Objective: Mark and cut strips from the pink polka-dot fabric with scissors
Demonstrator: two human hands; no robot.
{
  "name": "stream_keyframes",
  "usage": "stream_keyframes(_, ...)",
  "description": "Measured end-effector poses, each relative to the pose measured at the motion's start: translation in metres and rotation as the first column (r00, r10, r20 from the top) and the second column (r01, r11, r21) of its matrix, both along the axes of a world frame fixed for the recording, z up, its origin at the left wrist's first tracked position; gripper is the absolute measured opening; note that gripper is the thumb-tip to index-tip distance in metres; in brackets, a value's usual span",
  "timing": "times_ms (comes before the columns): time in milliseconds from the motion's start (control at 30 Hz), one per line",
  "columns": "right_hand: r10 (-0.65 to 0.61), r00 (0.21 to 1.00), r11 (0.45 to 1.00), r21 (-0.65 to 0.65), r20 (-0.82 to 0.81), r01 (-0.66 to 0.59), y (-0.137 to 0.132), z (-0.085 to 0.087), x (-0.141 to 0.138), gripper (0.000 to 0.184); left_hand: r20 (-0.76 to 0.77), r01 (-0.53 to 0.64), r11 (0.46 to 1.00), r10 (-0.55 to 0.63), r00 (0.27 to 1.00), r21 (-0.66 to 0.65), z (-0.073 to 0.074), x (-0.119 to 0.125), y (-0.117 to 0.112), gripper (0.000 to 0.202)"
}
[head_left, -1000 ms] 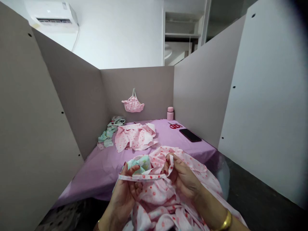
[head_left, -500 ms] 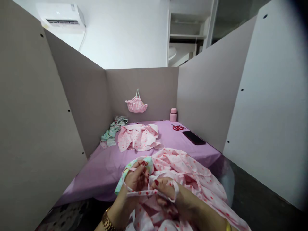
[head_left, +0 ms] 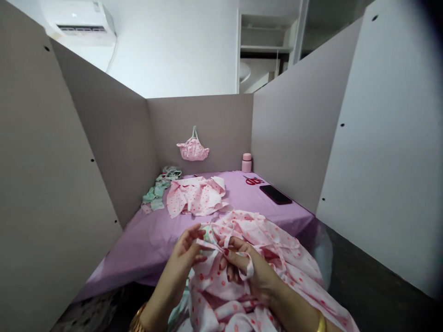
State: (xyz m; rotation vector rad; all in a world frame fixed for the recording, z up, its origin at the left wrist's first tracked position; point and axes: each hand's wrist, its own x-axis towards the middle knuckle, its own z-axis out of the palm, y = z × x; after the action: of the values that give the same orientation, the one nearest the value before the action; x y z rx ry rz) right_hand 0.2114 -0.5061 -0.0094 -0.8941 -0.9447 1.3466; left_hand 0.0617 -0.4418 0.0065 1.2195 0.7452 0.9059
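Observation:
My left hand point(head_left: 185, 258) and my right hand point(head_left: 247, 269) are close together just above the near table edge. Both pinch a narrow strip of pink dotted fabric point(head_left: 221, 249) that loops between the fingers. The strip belongs to a large heap of the same pink dotted cloth point(head_left: 277, 251) lying over my lap and the table's front edge. A bit of mint-green patterned cloth point(head_left: 206, 230) shows under the strip between my hands. A gold bangle sits on each wrist.
The table under a purple cloth point(head_left: 145, 244) is boxed in by grey partition panels. On it lie a folded pink fabric pile point(head_left: 195, 196), green scraps point(head_left: 154, 193), red scissors point(head_left: 254, 180), a black phone point(head_left: 275, 194) and a pink bottle point(head_left: 246, 163). A small pink pouch point(head_left: 193, 150) hangs on the back panel.
My hands came together from holding the strip stretched apart. The strip is now looped between the fingers, and the green cloth is mostly covered.

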Motion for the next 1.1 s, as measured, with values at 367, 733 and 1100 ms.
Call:
stream_keyframes(367,0.015,0.997,0.998,-0.059,-0.081,-0.02,0.002,-0.002,-0.011,0.04,-0.221,0.029,0.83,0.115,0.969,0.558,-0.015,0.009,-0.018,0.031)
stream_keyframes(733,-0.049,0.997,0.999,0.009,-0.064,0.05,0.002,0.0,-0.008,0.037,-0.125,0.007,0.983,0.016,0.992,0.184,-0.029,-0.013,-0.017,0.04)
stream_keyframes(1100,0.136,0.99,0.99,0.028,-0.021,-0.136,-0.003,0.009,-0.009,0.051,-0.22,0.155,0.909,-0.071,0.973,0.388,-0.013,0.0,-0.02,0.018)
